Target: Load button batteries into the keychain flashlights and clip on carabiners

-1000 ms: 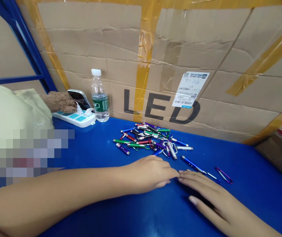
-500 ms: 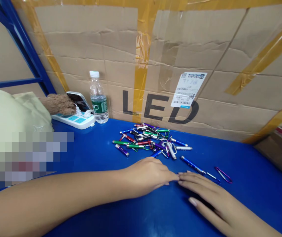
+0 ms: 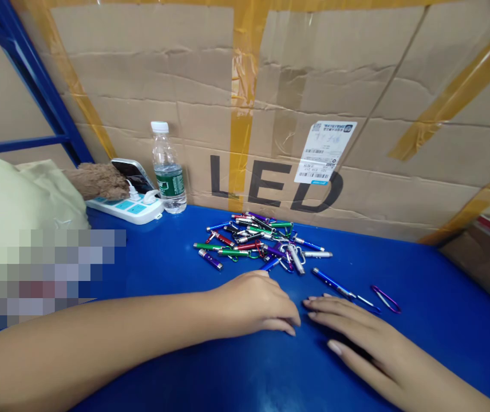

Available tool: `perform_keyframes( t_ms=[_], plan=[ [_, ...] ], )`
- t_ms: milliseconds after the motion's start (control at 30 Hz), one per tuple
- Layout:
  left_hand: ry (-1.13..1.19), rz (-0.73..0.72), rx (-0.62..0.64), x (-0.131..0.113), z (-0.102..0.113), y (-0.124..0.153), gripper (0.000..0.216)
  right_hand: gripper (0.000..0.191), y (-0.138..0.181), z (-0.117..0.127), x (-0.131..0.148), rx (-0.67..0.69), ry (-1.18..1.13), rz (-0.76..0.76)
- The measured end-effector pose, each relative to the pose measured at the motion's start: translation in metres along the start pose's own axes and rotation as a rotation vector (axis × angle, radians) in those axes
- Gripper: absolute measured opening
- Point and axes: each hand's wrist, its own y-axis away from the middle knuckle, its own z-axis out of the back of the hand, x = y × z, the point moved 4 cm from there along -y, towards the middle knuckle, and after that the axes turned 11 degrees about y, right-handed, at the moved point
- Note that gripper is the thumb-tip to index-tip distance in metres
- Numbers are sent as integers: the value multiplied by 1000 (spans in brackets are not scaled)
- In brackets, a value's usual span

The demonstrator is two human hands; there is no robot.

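My left hand (image 3: 256,303) rests palm down on the blue table (image 3: 176,269), fingers loosely curled, holding nothing. My right hand (image 3: 352,332) lies flat beside it with fingers spread, and its fingertips sit just short of the left hand's. A pile of small coloured keychain flashlights (image 3: 256,240) lies just beyond both hands. One blue flashlight (image 3: 333,284) and a purple carabiner clip (image 3: 386,298) lie apart from the pile, close to my right fingertips.
A large taped cardboard box marked LED (image 3: 271,114) stands behind the table. At the back left are a water bottle (image 3: 168,169), a white power strip (image 3: 127,207) with a phone (image 3: 132,173), and a brown furry object (image 3: 97,180). A pale cloth bundle (image 3: 8,212) lies far left.
My left hand's fingers have curled back slightly, opening a small gap to the right fingertips. The view has drifted a little; the objects have not moved.
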Motion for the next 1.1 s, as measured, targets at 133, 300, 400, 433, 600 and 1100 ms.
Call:
perform_keyframes(
  t_ms=[133, 300, 400, 433, 600, 1100],
  plan=[
    [55, 8, -69, 2, 16, -4, 13, 36, 0, 4, 2, 22, -1, 11],
    [-202, 345, -241, 63, 78, -7, 18, 37, -1, 6, 2, 67, -61, 0],
    [-412, 487, -127, 103, 100, 2, 28, 37, -1, 6, 1, 76, -117, -14],
    [-450, 513, -76, 111, 103, 5, 30, 37, -1, 6, 0, 78, -136, -21],
    [-708, 572, 48, 116, 102, 12, 32, 37, 1, 7, 0, 116, -214, -44],
    [-736, 549, 87, 117, 106, 18, 35, 38, 2, 12, 1, 186, -222, -66]
  ],
)
